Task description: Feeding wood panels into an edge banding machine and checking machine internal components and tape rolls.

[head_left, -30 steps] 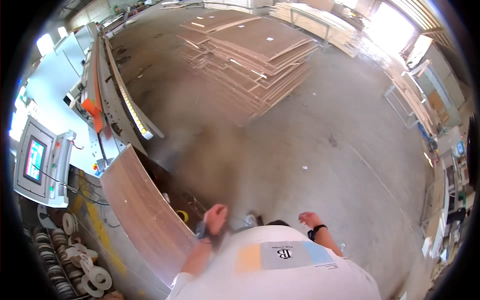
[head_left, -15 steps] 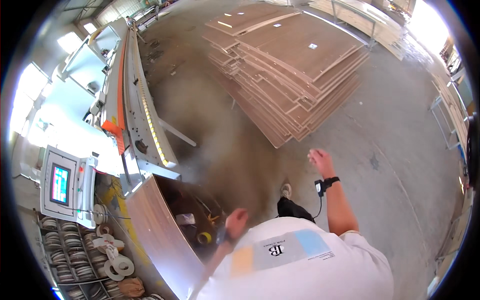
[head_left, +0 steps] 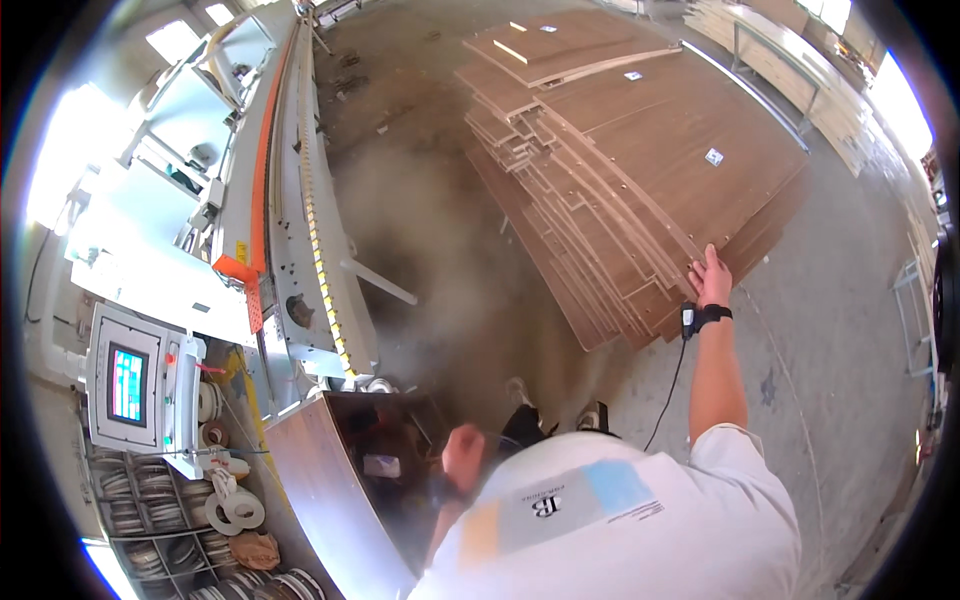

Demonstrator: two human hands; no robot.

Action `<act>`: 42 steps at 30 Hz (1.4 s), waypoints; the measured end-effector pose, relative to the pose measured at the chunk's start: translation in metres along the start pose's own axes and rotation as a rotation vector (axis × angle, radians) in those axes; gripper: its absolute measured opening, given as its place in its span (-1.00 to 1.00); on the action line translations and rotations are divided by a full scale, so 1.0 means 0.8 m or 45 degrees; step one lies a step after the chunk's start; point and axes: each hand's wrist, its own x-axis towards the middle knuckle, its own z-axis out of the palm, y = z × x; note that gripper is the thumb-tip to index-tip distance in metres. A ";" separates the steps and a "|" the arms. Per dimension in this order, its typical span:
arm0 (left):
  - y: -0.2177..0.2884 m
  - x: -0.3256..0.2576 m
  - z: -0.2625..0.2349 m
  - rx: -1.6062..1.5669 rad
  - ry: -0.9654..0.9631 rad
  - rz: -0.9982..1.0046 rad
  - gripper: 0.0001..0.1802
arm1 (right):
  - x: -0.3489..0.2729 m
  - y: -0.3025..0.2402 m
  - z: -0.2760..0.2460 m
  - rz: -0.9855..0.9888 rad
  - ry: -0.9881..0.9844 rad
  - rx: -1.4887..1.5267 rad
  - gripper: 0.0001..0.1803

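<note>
My right hand [head_left: 712,278], with a black strap and small device at the wrist, reaches to the near right corner of a stack of brown wood panels [head_left: 640,130]. Its fingers are stretched and apart at the edge of an upper panel [head_left: 655,215]; whether they press on it is hard to tell. Low in front of my body, my left hand [head_left: 463,455] hangs with loosely curled fingers and shows nothing in it. Beside it stands an open-topped brown box-like cabinet [head_left: 325,470] with small items inside, among them a pale packet [head_left: 381,466].
A long machine [head_left: 262,200] with an orange rail runs along the left. Its control panel [head_left: 135,380] has a lit screen. Below are racks of edging rolls [head_left: 155,490]. Pale boards [head_left: 800,75] lie at the far right. A cable [head_left: 668,395] hangs from my right wrist.
My right hand has moved forward and right, from open air to the panel stack's corner. I have turned and come nearer the stack. My left hand stays low by the cabinet.
</note>
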 end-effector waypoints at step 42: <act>0.189 0.276 -0.004 -1.321 -0.550 -0.374 -0.29 | -0.117 0.064 0.105 0.571 -0.674 0.451 -0.55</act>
